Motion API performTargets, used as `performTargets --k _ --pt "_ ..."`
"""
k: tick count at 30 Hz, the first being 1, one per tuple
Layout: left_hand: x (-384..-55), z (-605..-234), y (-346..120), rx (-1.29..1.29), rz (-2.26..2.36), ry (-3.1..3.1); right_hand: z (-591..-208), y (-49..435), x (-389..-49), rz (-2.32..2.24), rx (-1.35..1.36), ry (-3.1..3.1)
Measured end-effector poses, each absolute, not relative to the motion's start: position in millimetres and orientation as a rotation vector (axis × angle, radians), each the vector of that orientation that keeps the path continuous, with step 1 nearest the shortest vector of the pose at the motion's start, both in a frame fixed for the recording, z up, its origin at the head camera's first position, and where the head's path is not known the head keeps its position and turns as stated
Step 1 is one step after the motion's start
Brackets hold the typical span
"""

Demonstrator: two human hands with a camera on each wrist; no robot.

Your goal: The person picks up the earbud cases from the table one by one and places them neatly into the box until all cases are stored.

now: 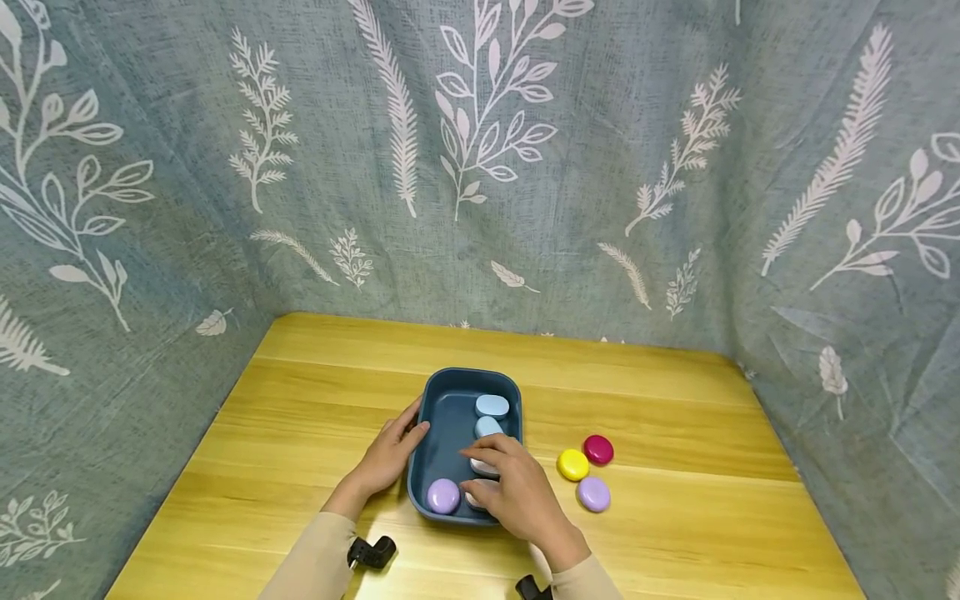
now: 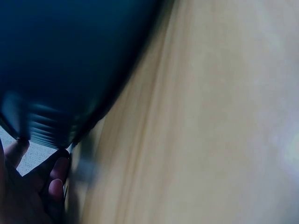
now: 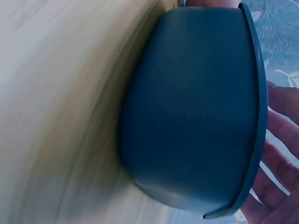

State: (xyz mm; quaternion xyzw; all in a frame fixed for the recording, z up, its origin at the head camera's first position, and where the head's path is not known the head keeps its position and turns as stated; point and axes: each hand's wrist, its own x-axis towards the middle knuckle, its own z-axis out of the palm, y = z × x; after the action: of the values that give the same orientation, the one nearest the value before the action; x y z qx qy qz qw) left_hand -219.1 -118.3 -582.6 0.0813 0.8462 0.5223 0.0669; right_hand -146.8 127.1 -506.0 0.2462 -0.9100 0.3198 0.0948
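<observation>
A dark blue rectangular bin (image 1: 450, 450) with rounded corners stands on the table. My left hand (image 1: 392, 450) holds its left side, thumb on the rim and fingers along the outer wall. Over the bin's right wall reaches my right hand (image 1: 517, 492), thumb and fingers apart above two whitish rounded pieces (image 1: 483, 467) that it partly covers. Farther back inside lie a pale blue oval piece (image 1: 492, 406) and another light blue piece (image 1: 488, 427). A glossy lilac disc (image 1: 443, 496) sits in the near left corner. The right wrist view shows spread fingers (image 3: 280, 158) beyond the rim.
Right of the bin, a yellow disc (image 1: 573, 465), a magenta disc (image 1: 598, 450) and a second lilac disc (image 1: 594, 494) lie grouped on the wooden table (image 1: 675, 417). A patterned grey-blue cloth (image 1: 315, 167) hangs behind and along both sides.
</observation>
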Motion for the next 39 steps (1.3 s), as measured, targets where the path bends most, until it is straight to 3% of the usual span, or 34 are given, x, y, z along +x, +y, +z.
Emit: performTargets --k 39 --pt "-220.2 -583.6 -119.6 0.27 1.611 2.526 -508.1 183.2 -146.5 0.957 0.366 -2.76"
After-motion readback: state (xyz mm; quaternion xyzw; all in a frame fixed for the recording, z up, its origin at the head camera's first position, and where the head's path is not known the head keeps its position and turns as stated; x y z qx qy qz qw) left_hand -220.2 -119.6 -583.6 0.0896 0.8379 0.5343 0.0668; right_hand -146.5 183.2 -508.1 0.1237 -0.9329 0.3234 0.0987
